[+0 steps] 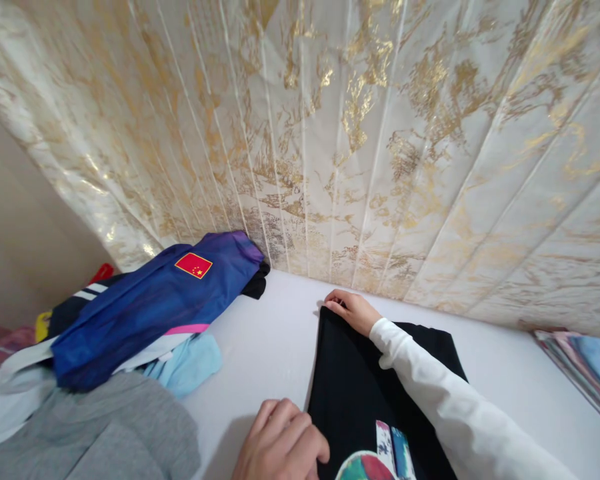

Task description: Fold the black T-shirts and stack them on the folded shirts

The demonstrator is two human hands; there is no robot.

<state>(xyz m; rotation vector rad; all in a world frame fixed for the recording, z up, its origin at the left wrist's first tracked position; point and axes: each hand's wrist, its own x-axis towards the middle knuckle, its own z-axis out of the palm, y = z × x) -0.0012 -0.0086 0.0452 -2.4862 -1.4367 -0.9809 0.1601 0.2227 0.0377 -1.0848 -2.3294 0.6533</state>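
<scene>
1. Firstly, at the far left we see a plain wall [35,220] meeting a white and gold curtain [300,133], which runs across the whole back to the right side.
2. Below it we find a loose heap of clothes: a grey garment [125,427] at the front, a blue garment [155,327] with a red flag patch [194,265] lying across the top, and a light blue cloth [195,363] poking out beneath. Some black cloth [255,283] shows past the blue one's far end.
3. Next comes a bare strip of the white desk [250,347], between the heap and our work.
4. Our left hand [280,443] is at the bottom, beside the near left edge of the black garment [345,373]. Its fingers are curled inward; we cannot tell whether they grip the fabric.
5. That black garment lies flat on the desk in front of us, with a colourful print [367,467] partly cut off by the lower border.
6. Our right hand [353,312] is at the garment's far left corner, thumb and fingers closed together on the fabric. Its white sleeve [445,400] crosses over the black cloth.
7. At the far right, well apart, we have a stack of folded fabrics [580,367], light blue on top, near the curtain.
</scene>
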